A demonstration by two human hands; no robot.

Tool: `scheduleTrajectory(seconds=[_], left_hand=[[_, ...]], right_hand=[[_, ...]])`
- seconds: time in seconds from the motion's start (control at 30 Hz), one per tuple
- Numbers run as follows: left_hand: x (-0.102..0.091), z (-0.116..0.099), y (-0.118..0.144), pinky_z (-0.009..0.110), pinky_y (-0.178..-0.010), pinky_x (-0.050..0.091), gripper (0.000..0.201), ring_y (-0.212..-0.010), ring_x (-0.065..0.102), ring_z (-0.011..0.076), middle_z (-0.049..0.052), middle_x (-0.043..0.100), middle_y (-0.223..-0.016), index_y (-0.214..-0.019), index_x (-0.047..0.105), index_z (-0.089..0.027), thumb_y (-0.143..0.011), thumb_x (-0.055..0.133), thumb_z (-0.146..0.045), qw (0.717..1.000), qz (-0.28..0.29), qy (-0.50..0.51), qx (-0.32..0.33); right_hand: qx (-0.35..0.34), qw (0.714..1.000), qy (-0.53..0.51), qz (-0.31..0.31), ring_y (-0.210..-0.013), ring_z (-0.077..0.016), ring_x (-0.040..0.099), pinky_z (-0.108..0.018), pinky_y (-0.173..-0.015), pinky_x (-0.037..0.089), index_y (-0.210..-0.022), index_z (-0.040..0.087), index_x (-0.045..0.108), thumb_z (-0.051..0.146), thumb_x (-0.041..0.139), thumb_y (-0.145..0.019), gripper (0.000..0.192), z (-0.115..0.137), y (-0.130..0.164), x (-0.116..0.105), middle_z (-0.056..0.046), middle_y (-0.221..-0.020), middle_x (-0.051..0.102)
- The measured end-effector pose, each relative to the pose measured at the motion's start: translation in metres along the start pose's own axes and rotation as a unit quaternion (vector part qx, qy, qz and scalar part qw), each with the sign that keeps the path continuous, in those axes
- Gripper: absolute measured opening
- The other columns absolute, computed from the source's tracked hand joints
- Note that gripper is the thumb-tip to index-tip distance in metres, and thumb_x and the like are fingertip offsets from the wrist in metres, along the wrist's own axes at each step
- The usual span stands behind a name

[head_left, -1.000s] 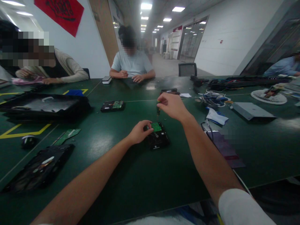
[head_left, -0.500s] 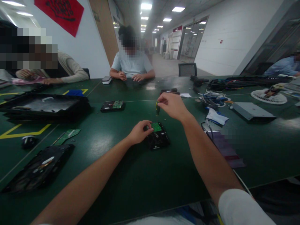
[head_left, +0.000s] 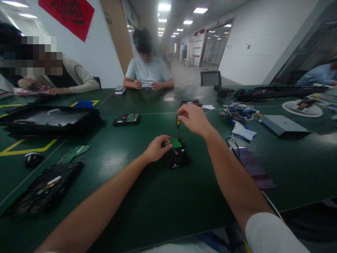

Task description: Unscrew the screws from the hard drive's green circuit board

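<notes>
A black hard drive with a green circuit board on top lies on the dark green table in front of me. My left hand grips its left edge and holds it down. My right hand hovers just above and behind the drive, pinching a small screwdriver with a yellow and black handle, tip pointing down toward the board.
A second hard drive lies further back. A black tray and an opened black device sit at left, beside a green board strip. Cables, a grey box and a dark pouch lie right. Other people sit around the table.
My right hand has lifted the screwdriver slightly off the board and turned it between the fingers. My left hand and the drive have stayed put.
</notes>
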State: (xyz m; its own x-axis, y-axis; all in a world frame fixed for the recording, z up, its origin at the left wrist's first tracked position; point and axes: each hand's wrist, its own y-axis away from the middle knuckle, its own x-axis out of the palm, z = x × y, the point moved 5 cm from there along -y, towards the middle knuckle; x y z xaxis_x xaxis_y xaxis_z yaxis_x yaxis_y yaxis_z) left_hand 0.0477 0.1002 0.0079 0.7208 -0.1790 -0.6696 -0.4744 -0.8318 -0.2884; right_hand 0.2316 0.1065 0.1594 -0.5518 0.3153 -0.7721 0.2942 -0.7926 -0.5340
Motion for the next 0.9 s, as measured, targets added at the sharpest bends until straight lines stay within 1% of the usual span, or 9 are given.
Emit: scheduleTrajectory(seconds=[0.13,0.2,0.27,0.4,0.47,0.57,0.67,0.8,0.9], left_hand=[[-0.0001,-0.0003,0.0002,0.044,-0.1,0.049,0.013,-0.112,0.062,0.0261,0.006,0.066,-0.131,-0.092,0.064,-0.023,-0.089,0.066,-0.035,1.0,-0.004,0.003,0.002],[-0.0002,-0.0003,0.0002,0.044,-0.099,0.05,0.013,-0.111,0.063,0.026,0.007,0.066,-0.131,-0.092,0.064,-0.023,-0.089,0.066,-0.035,1.0,-0.002,0.005,0.003],[-0.0004,-0.0001,0.0002,0.044,-0.098,0.05,0.013,-0.111,0.063,0.026,0.007,0.066,-0.132,-0.092,0.064,-0.023,-0.089,0.065,-0.035,1.0,-0.001,0.004,0.002],[-0.0004,0.0004,-0.0001,0.043,-0.098,0.05,0.013,-0.111,0.063,0.0258,0.006,0.066,-0.131,-0.093,0.064,-0.023,-0.089,0.066,-0.036,1.0,-0.002,0.002,0.003],[-0.0001,0.0003,-0.0001,0.043,-0.099,0.05,0.013,-0.111,0.063,0.0256,0.006,0.066,-0.131,-0.093,0.064,-0.023,-0.089,0.066,-0.036,1.0,-0.002,0.004,0.003],[0.0001,0.0,0.0001,0.044,-0.098,0.05,0.013,-0.11,0.063,0.0255,0.006,0.066,-0.131,-0.092,0.064,-0.022,-0.089,0.066,-0.035,1.0,-0.003,0.006,0.001],[0.0,-0.0005,0.0002,0.043,-0.098,0.05,0.013,-0.109,0.063,0.0252,0.006,0.066,-0.131,-0.092,0.064,-0.022,-0.09,0.066,-0.035,1.0,-0.001,0.007,0.003],[-0.0005,0.0002,0.0,0.042,-0.097,0.049,0.013,-0.109,0.063,0.0249,0.006,0.066,-0.131,-0.093,0.064,-0.023,-0.089,0.066,-0.035,1.0,-0.001,0.007,0.002],[-0.0004,0.0003,0.0,0.042,-0.097,0.049,0.013,-0.11,0.063,0.0249,0.006,0.066,-0.131,-0.093,0.064,-0.023,-0.09,0.066,-0.035,1.0,0.0,0.006,0.004]], right_hand=[[0.023,1.0,-0.007,-0.016,-0.086,-0.0216,0.066,-0.035,-0.079,0.051,-0.09,0.02,0.066,0.023,0.073,-0.083,0.011,-0.0019,0.0008,-0.0012,-0.006,-0.094,0.072],[0.022,0.999,-0.021,-0.01,-0.086,-0.0218,0.066,-0.036,-0.08,0.051,-0.09,0.02,0.067,0.025,0.072,-0.085,0.009,-0.0015,0.0011,-0.0011,-0.006,-0.092,0.072],[0.008,1.0,-0.03,0.003,-0.087,-0.0217,0.067,-0.036,-0.082,0.051,-0.093,0.02,0.069,0.023,0.07,-0.086,0.008,0.0001,0.001,-0.0006,-0.006,-0.094,0.074],[-0.007,1.0,-0.015,0.01,-0.089,-0.0219,0.069,-0.037,-0.086,0.053,-0.097,0.02,0.071,0.015,0.068,-0.085,0.014,0.0011,0.0004,0.0001,-0.006,-0.098,0.075],[0.006,1.0,-0.009,0.001,-0.088,-0.0223,0.07,-0.038,-0.085,0.054,-0.094,0.02,0.071,0.014,0.069,-0.084,0.012,-0.0011,0.0002,0.0003,-0.006,-0.097,0.075],[0.029,0.999,-0.026,-0.014,-0.087,-0.0222,0.07,-0.037,-0.081,0.055,-0.093,0.02,0.069,0.016,0.071,-0.083,0.011,-0.0046,0.0004,0.0011,-0.006,-0.094,0.075],[0.021,0.999,-0.044,-0.015,-0.085,-0.0216,0.07,-0.036,-0.08,0.055,-0.092,0.021,0.067,0.019,0.071,-0.083,0.01,-0.0043,0.0005,0.002,-0.006,-0.094,0.074],[-0.002,0.999,-0.039,-0.009,-0.084,-0.0207,0.069,-0.035,-0.08,0.054,-0.092,0.02,0.068,0.021,0.069,-0.085,0.007,-0.001,0.0004,0.0005,-0.005,-0.093,0.074],[0.004,1.0,-0.027,-0.01,-0.083,-0.02,0.069,-0.033,-0.077,0.053,-0.091,0.02,0.068,0.018,0.069,-0.084,0.007,0.0,0.0007,-0.0013,-0.005,-0.093,0.074]])
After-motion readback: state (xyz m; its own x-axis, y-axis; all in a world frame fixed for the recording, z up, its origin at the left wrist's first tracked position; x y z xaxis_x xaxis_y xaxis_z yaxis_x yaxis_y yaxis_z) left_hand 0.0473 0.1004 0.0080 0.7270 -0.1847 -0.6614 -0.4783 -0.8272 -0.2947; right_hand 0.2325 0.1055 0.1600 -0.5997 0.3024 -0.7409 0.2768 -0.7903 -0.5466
